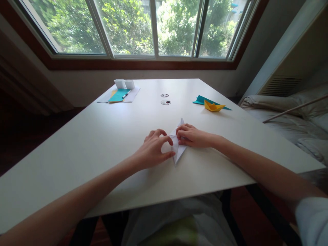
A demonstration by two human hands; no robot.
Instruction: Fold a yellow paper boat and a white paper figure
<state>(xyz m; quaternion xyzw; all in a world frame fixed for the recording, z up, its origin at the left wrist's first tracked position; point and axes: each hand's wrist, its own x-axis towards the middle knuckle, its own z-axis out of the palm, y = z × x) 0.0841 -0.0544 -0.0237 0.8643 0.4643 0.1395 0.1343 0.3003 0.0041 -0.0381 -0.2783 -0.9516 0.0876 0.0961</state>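
Observation:
A folded piece of white paper [175, 152] with pointed ends lies on the table in front of me. My left hand [156, 147] is at its left side, with thumb and index finger curved wide apart and their tips at the paper's edge. From the right, my right hand [191, 135] has its fingers bunched together on the upper part of the paper, gripping it. Part of the paper is hidden under these right fingers. One narrow tip points away from me past the right hand, and another points toward me.
On the white table [115, 136], a yellow paper boat [214, 106] and a teal paper plane [201, 99] stand at the right. Far left are teal paper [119, 95], a pen [126, 94] and white folded pieces [124, 84]. Two round table inserts [165, 102] sit in the middle.

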